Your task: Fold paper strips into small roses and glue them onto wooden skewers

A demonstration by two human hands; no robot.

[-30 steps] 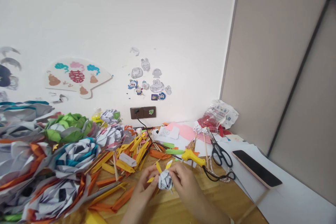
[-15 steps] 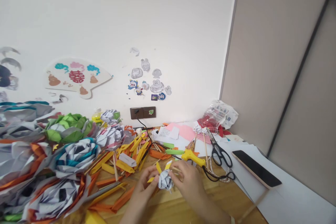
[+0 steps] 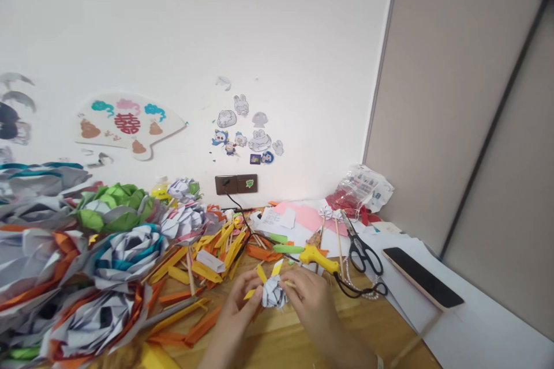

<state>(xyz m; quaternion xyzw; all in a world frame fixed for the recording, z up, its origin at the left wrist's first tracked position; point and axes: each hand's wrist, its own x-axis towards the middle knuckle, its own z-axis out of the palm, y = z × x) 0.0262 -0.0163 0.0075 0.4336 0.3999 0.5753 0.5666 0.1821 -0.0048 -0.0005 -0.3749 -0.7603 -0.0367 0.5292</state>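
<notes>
A small paper flower [image 3: 273, 293], made of white printed paper with yellow folded strips [image 3: 277, 267] sticking out of its far and left sides, is held low over the table. My left hand [image 3: 240, 302] grips it from the left, thumb against the white petals. At its right edge my right hand [image 3: 312, 298] has its fingers pinched together, with a small pale-yellow tip between them that is too small to name. Just beyond the right hand lies a yellow glue gun [image 3: 318, 258]. Folded yellow strips [image 3: 206, 273] and orange strips [image 3: 203, 326] are scattered to the left.
Large paper flowers [image 3: 95, 323] pile up along the left. Black-handled scissors [image 3: 363, 255], a bead string and a phone [image 3: 422, 277] on white sheets [image 3: 489, 326] lie to the right. A black cable [image 3: 239, 206] runs from the wall socket [image 3: 236, 184] across the clutter.
The paper flower has tipped slightly and shifted a little up between my hands. My right fingers have moved a touch away from its front petals. Everything else stays put.
</notes>
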